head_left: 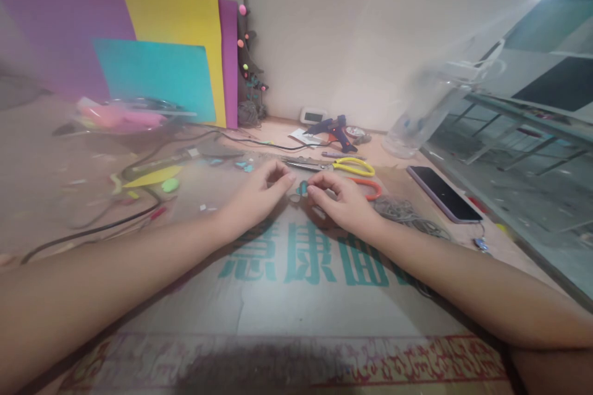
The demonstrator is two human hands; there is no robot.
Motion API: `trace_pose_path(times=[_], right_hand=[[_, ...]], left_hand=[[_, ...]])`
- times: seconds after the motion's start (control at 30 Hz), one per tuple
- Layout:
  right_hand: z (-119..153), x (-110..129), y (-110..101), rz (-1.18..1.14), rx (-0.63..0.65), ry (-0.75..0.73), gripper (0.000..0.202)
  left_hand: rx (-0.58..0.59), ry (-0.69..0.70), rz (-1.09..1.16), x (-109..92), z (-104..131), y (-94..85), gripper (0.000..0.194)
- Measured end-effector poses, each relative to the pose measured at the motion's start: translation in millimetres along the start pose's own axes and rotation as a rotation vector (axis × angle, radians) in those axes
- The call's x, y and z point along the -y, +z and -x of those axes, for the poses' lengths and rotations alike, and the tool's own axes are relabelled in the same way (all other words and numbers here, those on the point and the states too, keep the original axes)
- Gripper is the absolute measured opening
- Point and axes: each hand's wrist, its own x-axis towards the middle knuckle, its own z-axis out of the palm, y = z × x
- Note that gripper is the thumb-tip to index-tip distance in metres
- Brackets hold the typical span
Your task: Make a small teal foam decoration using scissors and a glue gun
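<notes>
My left hand [266,192] is above the printed board, its fingers curled and the thumb close to the index finger; whatever may be between them is too small to make out. Facing it, my right hand [343,200] pinches at the edge of a small teal piece [302,188]. A small greyish round bit [294,198] shows just below that piece, between the hands. Behind the fingers lie yellow-handled scissors [354,166]. An orange handle [369,187] sticks out past my right hand, the rest of that tool hidden.
A glue gun [340,134] with a black cable rests at the back near a small white clock [314,116]. Grey cord [407,213] and a phone [445,193] lie right, with a clear plastic jug [407,120] behind. Coloured sheets [171,18] stand at left; scraps are scattered.
</notes>
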Motion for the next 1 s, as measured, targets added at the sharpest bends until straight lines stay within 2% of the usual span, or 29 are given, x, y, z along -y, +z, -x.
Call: trace_pose_path(times=[0.2, 0.37, 0.6, 1.0], right_hand=[[1, 1, -1, 0.0, 0.003, 0.0, 0.01], [0, 1, -1, 0.02, -0.004, -0.011, 0.011], [0, -1, 0, 0.011, 0.011, 0.003, 0.012], [1, 4, -3, -0.042, 0.037, 0.004, 0.018]], left_hand=[[0.059, 0.038, -0.06, -1, 0, -2.1, 0.029], [0.103, 0.001, -0.096, -5, 2, -1.8, 0.023], [0.099, -0.071, -0.165, -11, 3, -1.3, 0.021], [0.097, -0.072, -0.162, -11, 4, -2.0, 0.021]])
